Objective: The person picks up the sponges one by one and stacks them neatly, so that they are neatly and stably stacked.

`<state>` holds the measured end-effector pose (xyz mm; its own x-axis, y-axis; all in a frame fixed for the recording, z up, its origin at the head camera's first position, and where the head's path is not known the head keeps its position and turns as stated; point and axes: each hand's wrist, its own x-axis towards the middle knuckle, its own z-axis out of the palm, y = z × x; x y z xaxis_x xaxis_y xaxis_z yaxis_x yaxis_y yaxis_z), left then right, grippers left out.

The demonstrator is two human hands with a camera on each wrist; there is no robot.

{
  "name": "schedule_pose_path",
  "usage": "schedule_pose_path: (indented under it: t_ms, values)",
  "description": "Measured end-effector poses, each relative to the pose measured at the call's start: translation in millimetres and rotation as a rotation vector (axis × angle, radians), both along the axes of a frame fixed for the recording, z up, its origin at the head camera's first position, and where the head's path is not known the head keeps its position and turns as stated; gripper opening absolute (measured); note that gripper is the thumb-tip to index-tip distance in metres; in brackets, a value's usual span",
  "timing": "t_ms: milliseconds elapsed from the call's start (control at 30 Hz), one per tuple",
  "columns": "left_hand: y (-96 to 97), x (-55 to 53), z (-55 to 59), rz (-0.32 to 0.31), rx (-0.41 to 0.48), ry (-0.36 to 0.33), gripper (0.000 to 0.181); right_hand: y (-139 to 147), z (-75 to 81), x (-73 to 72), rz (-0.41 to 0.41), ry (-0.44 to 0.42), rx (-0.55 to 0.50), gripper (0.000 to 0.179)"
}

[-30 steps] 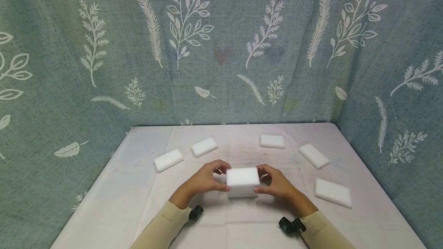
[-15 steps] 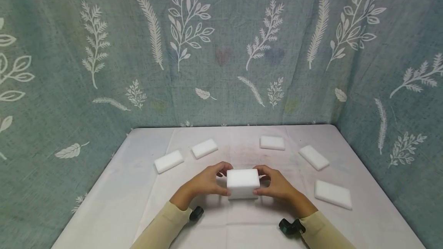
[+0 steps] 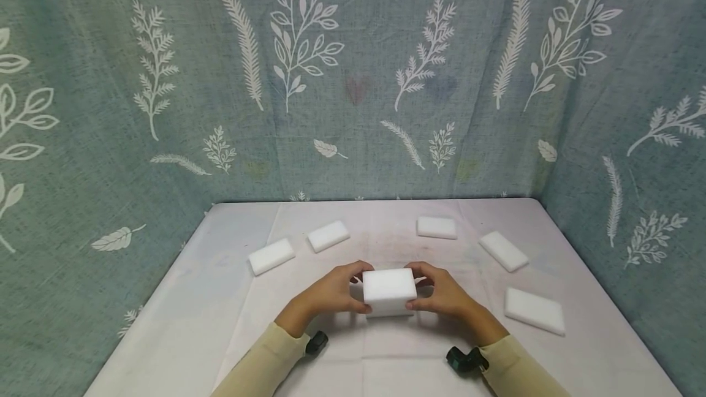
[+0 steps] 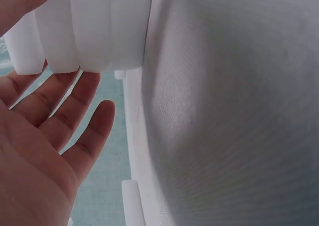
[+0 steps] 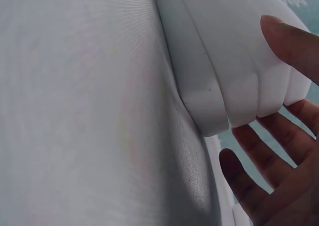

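Several white sponge blocks lie flat on top of each other in a stack (image 3: 389,287) near the middle of the table. My left hand (image 3: 336,290) holds the stack's left end, thumb at the front and fingers farther back. At the opposite end my right hand (image 3: 444,290) grips it in a mirrored way. In the left wrist view, fingertips touch the ends of the layered sponges (image 4: 92,31), and the little finger stands apart from them. The right wrist view has the thumb on the long side of the stack (image 5: 224,61), fingertips against its end. The bottom sponge sits on the cloth.
Around the stack lie loose white sponges: two at the left, one farther left (image 3: 272,256) and one nearer the middle (image 3: 328,236); one at the back (image 3: 436,227); two at the right (image 3: 504,251). A pale cloth covers the table (image 3: 303,360). Patterned green fabric (image 3: 353,139) hangs behind and beside it.
Both hands stay at the two ends of the stack, with only tiny shifts of the fingers. The whole view has moved slightly; the loose sponges lie where they were.
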<state>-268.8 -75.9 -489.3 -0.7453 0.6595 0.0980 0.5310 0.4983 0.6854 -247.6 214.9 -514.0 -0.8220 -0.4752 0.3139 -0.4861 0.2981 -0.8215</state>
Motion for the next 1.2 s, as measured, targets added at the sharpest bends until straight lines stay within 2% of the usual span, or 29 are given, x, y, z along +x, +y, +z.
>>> schedule_pose_path:
  t_ms: [367,500,567,600,767,1200]
  values:
    - [0.5,0.6,3.9,-0.022,-0.031,0.016,0.069,-1.8,5.3,3.1,-0.002,-0.014,0.020,0.074]
    - [-0.5,1.8,5.5,-0.021,-0.033,0.004,0.068,-7.1,26.3,14.8,-0.013,-0.044,0.031,0.064]
    - [-1.1,1.7,5.3,-0.018,-0.031,0.002,0.066,-8.4,28.3,16.3,-0.019,-0.047,0.030,0.062]
    - [-1.4,1.4,4.8,-0.018,-0.028,0.001,0.065,-8.8,28.3,16.6,-0.020,-0.043,0.028,0.061]
    - [-1.2,-0.3,4.1,-0.023,-0.032,0.009,0.063,-4.5,6.5,3.8,-0.027,-0.007,0.036,0.063]
    - [-1.4,-0.7,6.1,-0.011,-0.053,-0.013,0.062,-4.1,8.9,2.7,-0.010,0.016,0.069,0.066]
